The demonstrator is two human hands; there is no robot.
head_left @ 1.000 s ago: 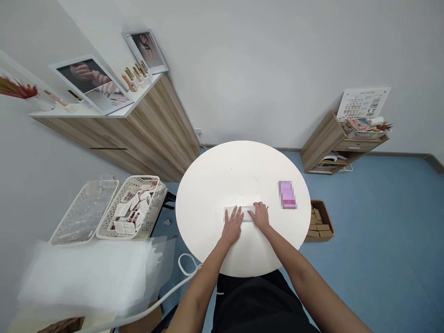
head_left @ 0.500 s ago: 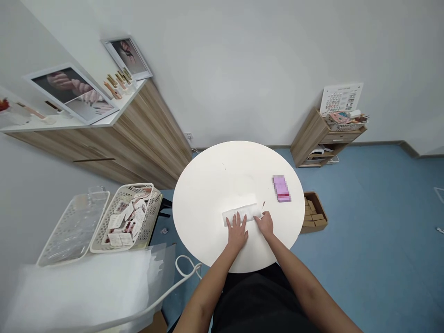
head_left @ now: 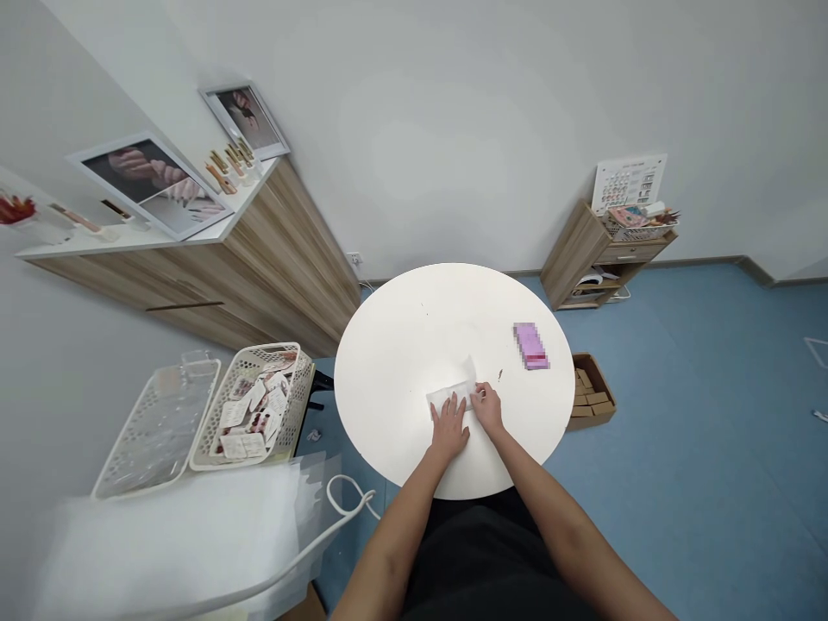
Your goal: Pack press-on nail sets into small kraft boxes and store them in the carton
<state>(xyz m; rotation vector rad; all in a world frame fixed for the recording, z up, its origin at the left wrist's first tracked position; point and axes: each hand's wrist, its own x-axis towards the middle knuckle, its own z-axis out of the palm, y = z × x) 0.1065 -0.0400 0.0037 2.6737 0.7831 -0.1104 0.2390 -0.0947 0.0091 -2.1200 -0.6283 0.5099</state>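
On the round white table (head_left: 381,345) lies a thin white sheet (head_left: 460,391), folded into a narrow strip. My left hand (head_left: 448,428) rests flat on its left part, fingers spread. At the strip's right end my right hand (head_left: 487,407) pinches the sheet with bent fingers; a thin flap of it stands up just beyond. What lies inside the folds, if anything, is hidden. A small dark reddish bit (head_left: 500,375) is on the table right of my right hand. Farther right lies a flat purple item (head_left: 530,345), blurred into blocks.
An open carton (head_left: 592,423) of small brown boxes stands on the floor at right. Left of the table are a white basket (head_left: 294,379) of cards and packets, and a stack of translucent sheets (head_left: 194,535). Wooden cabinets (head_left: 291,233) line the wall.
The strip's right end has been folded inward, so the strip looks shorter and a flap rises behind it. My right hand has moved in toward my left. The view has shifted slightly.
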